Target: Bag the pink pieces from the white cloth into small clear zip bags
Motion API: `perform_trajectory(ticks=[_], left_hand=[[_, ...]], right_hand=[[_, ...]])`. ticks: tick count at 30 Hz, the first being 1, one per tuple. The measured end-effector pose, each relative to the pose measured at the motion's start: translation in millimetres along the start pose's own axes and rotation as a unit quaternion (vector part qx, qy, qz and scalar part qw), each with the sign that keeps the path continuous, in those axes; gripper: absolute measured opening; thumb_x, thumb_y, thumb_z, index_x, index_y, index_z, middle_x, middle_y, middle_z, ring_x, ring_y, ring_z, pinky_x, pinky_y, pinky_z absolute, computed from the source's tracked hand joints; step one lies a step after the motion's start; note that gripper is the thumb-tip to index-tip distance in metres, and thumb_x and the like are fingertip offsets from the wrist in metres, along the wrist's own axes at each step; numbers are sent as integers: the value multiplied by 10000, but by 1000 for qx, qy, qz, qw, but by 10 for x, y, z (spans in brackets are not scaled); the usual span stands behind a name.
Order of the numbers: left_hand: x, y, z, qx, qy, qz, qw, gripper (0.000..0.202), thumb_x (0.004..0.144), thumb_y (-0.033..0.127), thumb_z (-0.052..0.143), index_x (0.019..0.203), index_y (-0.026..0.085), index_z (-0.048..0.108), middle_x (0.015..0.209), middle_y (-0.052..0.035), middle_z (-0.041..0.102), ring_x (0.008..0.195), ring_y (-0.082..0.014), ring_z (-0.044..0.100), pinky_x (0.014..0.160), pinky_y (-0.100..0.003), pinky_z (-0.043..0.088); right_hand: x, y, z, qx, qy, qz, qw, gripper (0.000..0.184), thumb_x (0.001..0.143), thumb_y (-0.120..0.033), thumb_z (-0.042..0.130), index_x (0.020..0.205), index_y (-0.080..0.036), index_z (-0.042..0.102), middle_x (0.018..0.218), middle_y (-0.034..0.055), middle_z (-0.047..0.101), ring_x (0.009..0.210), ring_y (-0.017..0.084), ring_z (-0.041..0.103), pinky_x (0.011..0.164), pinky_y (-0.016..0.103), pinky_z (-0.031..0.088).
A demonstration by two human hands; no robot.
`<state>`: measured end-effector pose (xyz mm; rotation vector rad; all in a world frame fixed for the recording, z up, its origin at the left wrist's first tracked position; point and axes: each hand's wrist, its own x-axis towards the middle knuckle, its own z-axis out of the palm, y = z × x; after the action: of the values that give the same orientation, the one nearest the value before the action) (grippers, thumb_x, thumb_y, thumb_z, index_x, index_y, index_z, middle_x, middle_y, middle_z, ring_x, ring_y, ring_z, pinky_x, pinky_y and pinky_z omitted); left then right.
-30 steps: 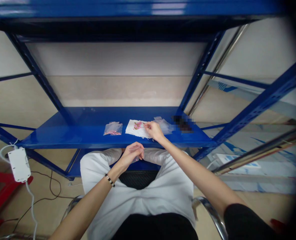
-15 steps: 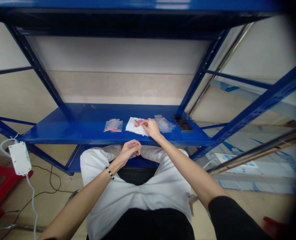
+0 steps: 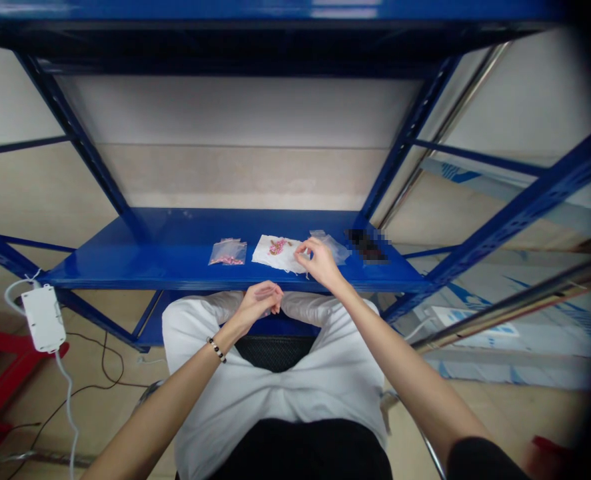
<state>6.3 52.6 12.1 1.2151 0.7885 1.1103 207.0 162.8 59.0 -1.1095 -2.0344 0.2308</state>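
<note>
Pink and brownish small pieces, perhaps dried flower buds point(image 3: 277, 246), lie heaped on a white paper sheet point(image 3: 262, 255) on the blue shelf. My right hand point(image 3: 321, 261) is over the sheet's right edge, thumb and forefinger pinched together; whatever they hold is too small to make out. Below the shelf's front edge, over my lap, my left hand point(image 3: 259, 301) is closed with fingers curled on what looks like a clear plastic bag point(image 3: 267, 311), mostly hidden by the hand. Left of the sheet lies a clear zip bag point(image 3: 228, 253) with pink pieces in it.
Empty-looking clear bags point(image 3: 336, 248) lie right of the sheet, beside a dark blurred-out object point(image 3: 368, 246). Blue uprights point(image 3: 400, 143) and an upper shelf point(image 3: 255, 47) frame the space. A white power box point(image 3: 44, 318) hangs at the left with its cable.
My right hand has moved right, away from the heap to the sheet's right edge, its fingers still pinched. My left hand has stayed in place.
</note>
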Motion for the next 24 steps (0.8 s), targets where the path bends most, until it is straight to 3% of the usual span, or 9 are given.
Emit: perform_trajectory(ticks=[3, 7, 11, 14, 19, 24], left_hand=[[-19, 18, -2, 14, -2, 3, 1000, 325, 777, 429, 717, 903, 145, 622, 661, -12, 606, 580, -105, 549, 562, -221, 400], [-79, -10, -24, 43, -23, -4, 999, 329, 793, 438, 703, 906, 143, 612, 669, -16, 604, 582, -109, 547, 563, -225, 402], [-127, -112, -44, 82, -62, -11, 995, 308, 794, 414, 709, 854, 137, 591, 665, -7, 586, 600, -111, 540, 628, -254, 432], [-125, -183, -36, 115, -83, -6, 990, 294, 777, 382, 730, 841, 122, 608, 723, -12, 589, 666, -114, 541, 690, -264, 430], [-104, -273, -15, 132, -84, -14, 988, 335, 740, 385, 759, 868, 99, 639, 774, -17, 592, 690, -113, 520, 671, -256, 403], [-131, -323, -1, 75, -68, -48, 994, 386, 695, 396, 798, 877, 97, 634, 730, -14, 595, 646, -107, 530, 633, -250, 400]], right_hand=[[-275, -332, -171, 65, -13, -48, 997, 76, 854, -241, 613, 821, -209, 674, 882, 51, 624, 915, 215, 578, 858, 349, 436], [-672, -717, -165, 193, -60, -25, 979, 108, 872, -309, 638, 848, -218, 690, 917, 62, 640, 883, 203, 591, 771, 334, 462], [-897, -746, 23, 351, -105, 68, 928, 217, 844, -413, 674, 825, -198, 691, 907, 57, 651, 776, 171, 593, 671, 298, 467], [-958, -629, 143, 392, -125, 120, 903, 246, 825, -437, 692, 832, -191, 689, 877, 44, 656, 762, 166, 605, 689, 299, 476], [-984, -549, 210, 332, -121, 105, 930, 233, 823, -424, 697, 836, -191, 711, 901, 53, 659, 801, 176, 608, 701, 302, 463], [-1015, -575, 231, 270, -97, 58, 956, 190, 822, -398, 706, 818, -210, 732, 889, 56, 652, 844, 189, 596, 743, 322, 462]])
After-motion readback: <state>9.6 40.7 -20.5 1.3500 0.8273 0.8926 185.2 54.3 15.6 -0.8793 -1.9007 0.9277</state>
